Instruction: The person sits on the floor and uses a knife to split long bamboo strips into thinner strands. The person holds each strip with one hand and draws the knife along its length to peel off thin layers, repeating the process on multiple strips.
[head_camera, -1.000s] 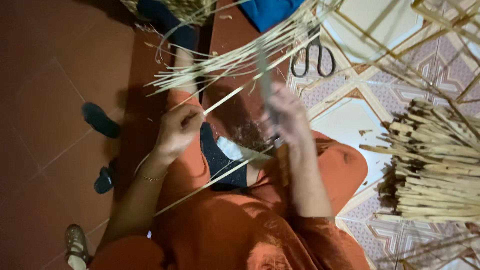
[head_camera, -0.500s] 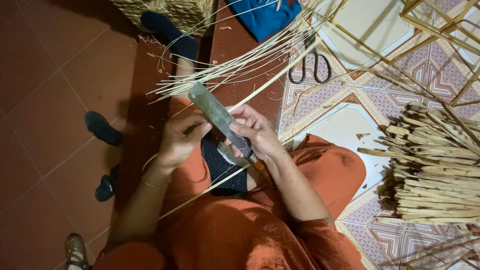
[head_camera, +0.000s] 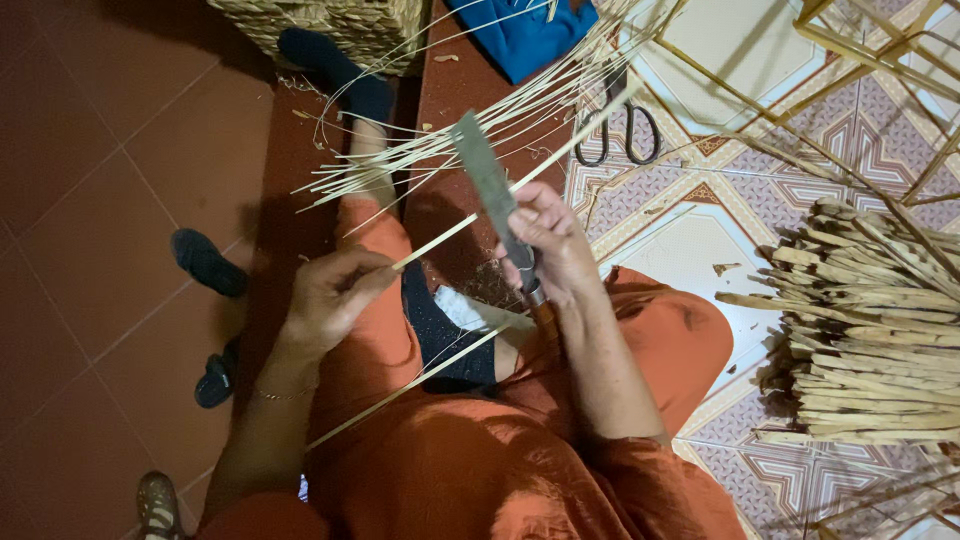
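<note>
While the right hand (head_camera: 548, 245) grips a knife (head_camera: 487, 190), hiding its handle, the left hand (head_camera: 332, 297) pinches a bamboo strip (head_camera: 440, 240).

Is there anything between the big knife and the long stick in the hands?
Nothing visible. The right hand holds the knife, and its blade lies right across the thin strip that the left hand pinches. Loose strips lie behind them.
</note>
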